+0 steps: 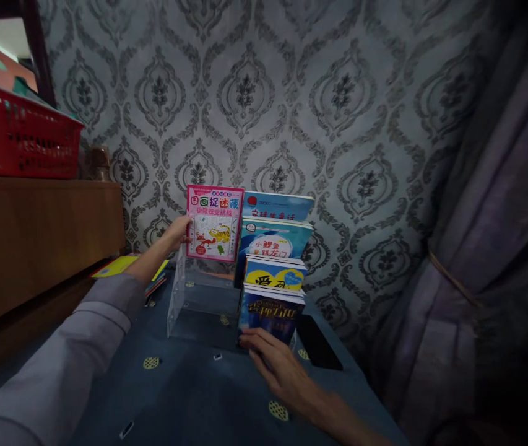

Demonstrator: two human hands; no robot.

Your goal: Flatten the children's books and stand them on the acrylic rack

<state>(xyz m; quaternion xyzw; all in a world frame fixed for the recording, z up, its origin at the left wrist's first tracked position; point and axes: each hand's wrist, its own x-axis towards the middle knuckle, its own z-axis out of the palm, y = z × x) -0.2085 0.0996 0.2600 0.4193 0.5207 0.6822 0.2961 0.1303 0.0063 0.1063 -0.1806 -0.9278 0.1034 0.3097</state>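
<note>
My left hand grips the left edge of a pink children's book and holds it upright at the back tier of a clear acrylic stepped stand. Several blue and yellow books fill the stand's right side in rising rows. At the foot of the front dark blue book, my right hand rests on the blue cloth with fingers spread, fingertips touching the book's lower edge.
A blue patterned cloth covers the table. A black phone lies right of the stand. More flat books lie at the left. A wooden cabinet carries a red basket. A purple curtain hangs at right.
</note>
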